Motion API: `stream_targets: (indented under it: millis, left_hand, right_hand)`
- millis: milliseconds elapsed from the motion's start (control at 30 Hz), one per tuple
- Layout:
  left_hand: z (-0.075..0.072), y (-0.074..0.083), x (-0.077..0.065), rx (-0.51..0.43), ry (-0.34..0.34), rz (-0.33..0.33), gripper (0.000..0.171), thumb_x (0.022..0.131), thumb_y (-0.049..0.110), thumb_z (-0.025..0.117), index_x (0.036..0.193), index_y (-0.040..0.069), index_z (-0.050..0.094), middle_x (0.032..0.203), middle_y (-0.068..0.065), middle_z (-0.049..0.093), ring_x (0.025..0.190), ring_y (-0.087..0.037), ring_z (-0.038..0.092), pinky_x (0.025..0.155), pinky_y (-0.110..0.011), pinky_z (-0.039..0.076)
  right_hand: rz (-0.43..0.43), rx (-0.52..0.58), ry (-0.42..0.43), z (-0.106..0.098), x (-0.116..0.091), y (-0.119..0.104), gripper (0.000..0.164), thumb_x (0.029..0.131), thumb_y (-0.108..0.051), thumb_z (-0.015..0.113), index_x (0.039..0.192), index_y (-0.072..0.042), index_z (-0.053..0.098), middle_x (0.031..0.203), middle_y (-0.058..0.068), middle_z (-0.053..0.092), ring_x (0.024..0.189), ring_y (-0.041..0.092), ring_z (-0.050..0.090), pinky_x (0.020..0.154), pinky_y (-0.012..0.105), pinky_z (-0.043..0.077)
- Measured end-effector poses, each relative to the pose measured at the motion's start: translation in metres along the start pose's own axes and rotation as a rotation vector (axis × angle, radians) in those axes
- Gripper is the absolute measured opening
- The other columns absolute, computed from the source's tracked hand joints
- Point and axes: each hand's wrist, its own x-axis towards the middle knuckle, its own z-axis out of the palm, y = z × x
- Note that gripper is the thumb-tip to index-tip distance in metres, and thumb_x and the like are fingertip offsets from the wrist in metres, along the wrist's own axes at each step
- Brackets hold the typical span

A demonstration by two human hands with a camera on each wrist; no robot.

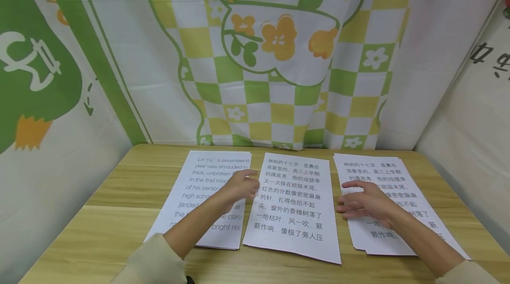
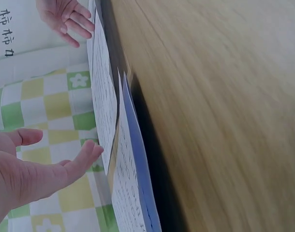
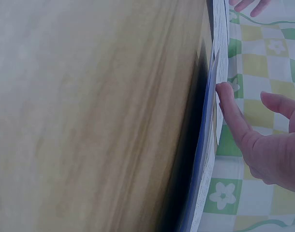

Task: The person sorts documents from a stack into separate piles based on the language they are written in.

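Observation:
Three white paper items lie on the wooden table in the head view. On the left is a stack of sheets (image 1: 187, 191) printed in English; a sheet with Chinese text (image 1: 292, 208) lies in the middle, turned slightly. Another stack with Chinese text (image 1: 416, 217) lies on the right, its edges uneven. My left hand (image 1: 237, 188) hovers over the left stack's right side, fingertips near the middle sheet's left edge. Over the right stack's left edge is my right hand (image 1: 368, 204), fingers spread and relaxed toward the middle sheet. Both hands hold nothing, as the left hand (image 2: 36, 174) and right hand (image 3: 271, 145) show in the wrist views.
A wooden table (image 1: 99, 231) bears the papers. Behind it hangs a checkered green and yellow cloth (image 1: 259, 102) with flowers. Printed white cloth panels (image 1: 470, 120) stand at both sides of the table.

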Motion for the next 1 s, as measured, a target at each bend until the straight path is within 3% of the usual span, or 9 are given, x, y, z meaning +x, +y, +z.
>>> stream_targets:
  millis: [133, 600, 800, 1000]
  left_hand:
    - [-0.006, -0.004, 0.0, -0.013, 0.028, -0.037, 0.059, 0.096, 0.009, 0.058, 0.153, -0.003, 0.044, 0.123, -0.024, 0.066, 0.112, -0.035, 0.068, 0.097, -0.043, 0.059]
    - [-0.013, -0.012, -0.001, -0.091, 0.012, -0.087, 0.058, 0.099, 0.008, 0.056, 0.153, -0.007, 0.04, 0.121, -0.026, 0.064, 0.105, -0.033, 0.07, 0.088, -0.039, 0.063]
    - [-0.013, -0.012, 0.0, -0.124, 0.004, -0.093, 0.063, 0.093, 0.002, 0.056, 0.153, -0.009, 0.039, 0.12, -0.027, 0.064, 0.103, -0.033, 0.071, 0.087, -0.04, 0.064]
    - [-0.014, -0.014, 0.001, -0.159, -0.005, -0.082, 0.058, 0.098, 0.003, 0.054, 0.152, -0.011, 0.038, 0.121, -0.029, 0.063, 0.104, -0.036, 0.071, 0.087, -0.041, 0.064]
  right_hand:
    - [0.012, 0.006, 0.003, 0.0, 0.001, 0.0, 0.07, 0.101, -0.009, 0.062, 0.154, 0.013, 0.021, 0.119, 0.022, 0.071, 0.103, 0.034, 0.074, 0.09, 0.048, 0.063]
    - [0.048, 0.084, -0.027, 0.0, 0.0, 0.001, 0.066, 0.103, -0.006, 0.057, 0.153, 0.014, 0.02, 0.115, 0.018, 0.072, 0.103, 0.033, 0.075, 0.091, 0.05, 0.062]
    - [0.054, 0.109, -0.03, 0.002, 0.0, 0.001, 0.067, 0.101, -0.006, 0.059, 0.153, 0.014, 0.021, 0.115, 0.019, 0.073, 0.103, 0.035, 0.074, 0.091, 0.05, 0.062]
    - [0.062, 0.138, -0.02, 0.001, 0.001, 0.0, 0.067, 0.101, -0.005, 0.059, 0.153, 0.014, 0.02, 0.115, 0.019, 0.073, 0.103, 0.034, 0.074, 0.092, 0.051, 0.061]
